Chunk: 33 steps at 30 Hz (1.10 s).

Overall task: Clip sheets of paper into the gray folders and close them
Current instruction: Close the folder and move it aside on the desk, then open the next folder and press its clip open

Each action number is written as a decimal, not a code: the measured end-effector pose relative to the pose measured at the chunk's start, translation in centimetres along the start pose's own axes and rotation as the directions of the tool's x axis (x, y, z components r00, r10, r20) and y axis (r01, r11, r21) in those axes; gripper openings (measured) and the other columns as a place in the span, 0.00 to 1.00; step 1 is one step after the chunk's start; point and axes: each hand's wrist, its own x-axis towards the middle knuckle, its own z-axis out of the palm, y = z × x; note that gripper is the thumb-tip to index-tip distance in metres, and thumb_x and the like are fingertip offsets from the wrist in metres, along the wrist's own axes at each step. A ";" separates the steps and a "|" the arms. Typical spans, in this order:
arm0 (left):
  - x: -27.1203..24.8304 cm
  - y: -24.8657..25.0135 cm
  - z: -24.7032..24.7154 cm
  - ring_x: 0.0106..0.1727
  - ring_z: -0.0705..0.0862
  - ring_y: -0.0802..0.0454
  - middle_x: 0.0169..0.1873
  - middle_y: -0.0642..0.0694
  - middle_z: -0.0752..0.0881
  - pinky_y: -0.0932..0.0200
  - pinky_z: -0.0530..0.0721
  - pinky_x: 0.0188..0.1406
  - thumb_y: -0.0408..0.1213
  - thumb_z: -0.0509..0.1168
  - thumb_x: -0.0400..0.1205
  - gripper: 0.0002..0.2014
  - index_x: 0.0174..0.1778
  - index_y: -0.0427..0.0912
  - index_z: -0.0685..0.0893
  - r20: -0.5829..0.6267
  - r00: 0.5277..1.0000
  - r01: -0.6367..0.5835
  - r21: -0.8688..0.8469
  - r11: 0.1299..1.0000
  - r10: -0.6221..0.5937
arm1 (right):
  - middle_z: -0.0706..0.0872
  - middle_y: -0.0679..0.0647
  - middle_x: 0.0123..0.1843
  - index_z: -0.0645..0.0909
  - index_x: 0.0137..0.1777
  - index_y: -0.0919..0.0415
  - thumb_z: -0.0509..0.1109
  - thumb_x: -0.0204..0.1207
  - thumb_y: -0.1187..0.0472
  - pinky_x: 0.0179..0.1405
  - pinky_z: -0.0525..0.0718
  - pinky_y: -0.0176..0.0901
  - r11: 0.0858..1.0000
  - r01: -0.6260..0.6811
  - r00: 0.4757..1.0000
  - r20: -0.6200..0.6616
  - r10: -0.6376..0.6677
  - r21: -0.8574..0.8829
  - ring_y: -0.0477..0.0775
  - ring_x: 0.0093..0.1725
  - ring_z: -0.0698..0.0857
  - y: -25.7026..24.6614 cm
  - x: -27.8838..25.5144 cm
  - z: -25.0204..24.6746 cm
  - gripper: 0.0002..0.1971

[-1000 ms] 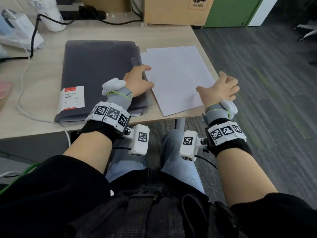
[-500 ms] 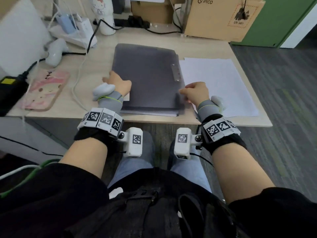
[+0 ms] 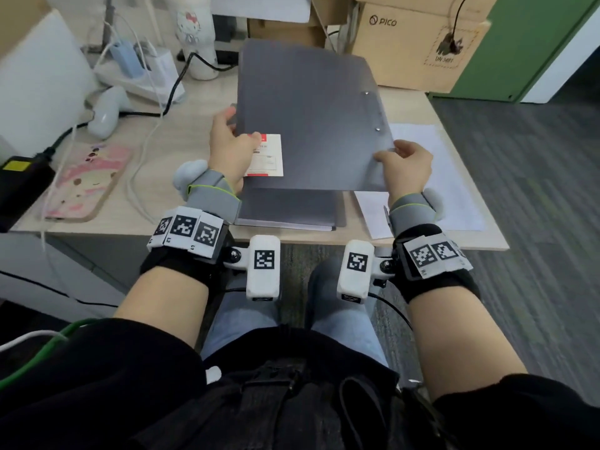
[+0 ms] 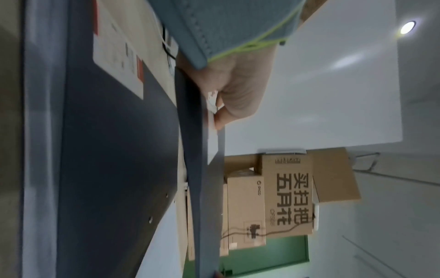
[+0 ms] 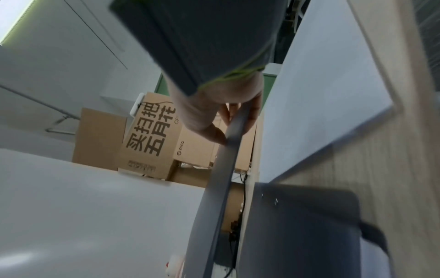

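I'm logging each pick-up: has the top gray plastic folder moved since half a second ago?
Yes. The top gray plastic folder has come up off the gray folder stack on the wooden desk, gripped by the left hand and right hand.

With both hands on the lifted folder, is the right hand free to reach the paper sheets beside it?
Probably not yet: the right hand grips the raised folder. The sheets lie uncovered just beneath it.
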 end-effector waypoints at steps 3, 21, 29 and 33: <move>-0.7 -0.2 3.0 0.56 0.85 0.48 0.71 0.46 0.75 0.55 0.88 0.50 0.23 0.60 0.79 0.30 0.78 0.41 0.61 0.076 0.997 0.030 0.006 1.000 -0.030 | 0.88 0.57 0.60 0.82 0.64 0.62 0.74 0.66 0.64 0.66 0.82 0.48 1.000 -0.013 0.997 -0.076 0.014 0.006 0.56 0.62 0.86 0.3 1.3 -2.1 0.24; 0.4 -2.5 5.4 0.67 0.79 0.46 0.65 0.43 0.82 0.55 0.76 0.68 0.38 0.69 0.73 0.27 0.69 0.40 0.77 0.206 0.951 0.097 0.510 0.854 -0.231 | 0.85 0.49 0.33 0.79 0.48 0.56 0.54 0.83 0.58 0.35 0.79 0.38 0.514 -0.281 0.946 0.324 0.007 0.810 0.50 0.33 0.81 0.5 2.3 -2.5 0.12; -0.4 1.8 3.6 0.48 0.79 0.41 0.56 0.43 0.78 0.50 0.86 0.55 0.52 0.57 0.83 0.17 0.60 0.45 0.78 0.493 0.832 0.106 0.312 0.944 -0.256 | 0.81 0.33 0.15 0.69 0.37 0.49 0.46 0.88 0.58 0.38 0.75 0.28 0.783 -0.218 0.911 0.409 -0.051 0.583 0.36 0.32 0.80 -6.6 -0.7 1.4 0.18; -0.4 5.7 1.4 0.49 0.85 0.38 0.66 0.43 0.80 0.47 0.90 0.47 0.59 0.50 0.83 0.27 0.71 0.46 0.73 0.555 0.815 0.104 0.144 0.984 -0.167 | 0.90 0.45 0.56 0.81 0.58 0.55 0.61 0.81 0.50 0.60 0.83 0.43 0.900 -0.053 0.757 0.605 -0.247 0.434 0.45 0.61 0.87 -10.3 -2.3 4.8 0.14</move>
